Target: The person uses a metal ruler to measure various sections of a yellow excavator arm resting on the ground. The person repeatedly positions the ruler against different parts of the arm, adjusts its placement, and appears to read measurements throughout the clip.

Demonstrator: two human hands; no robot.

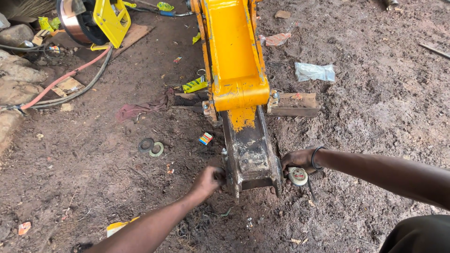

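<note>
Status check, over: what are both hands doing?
Left hand and right hand gripping the dark steel bracket end. Round tin beside right hand.

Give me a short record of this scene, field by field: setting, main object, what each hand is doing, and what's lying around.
Setting: dirt ground, littered
Main object: yellow steel arm with a dark, unpainted lower end
Left hand: pressed to the lower end's left side
Right hand: at its right side, black band on the wrist
Near right hand: small round tin
Nearby: two rings, red rag, hoses, plastic bag
</note>
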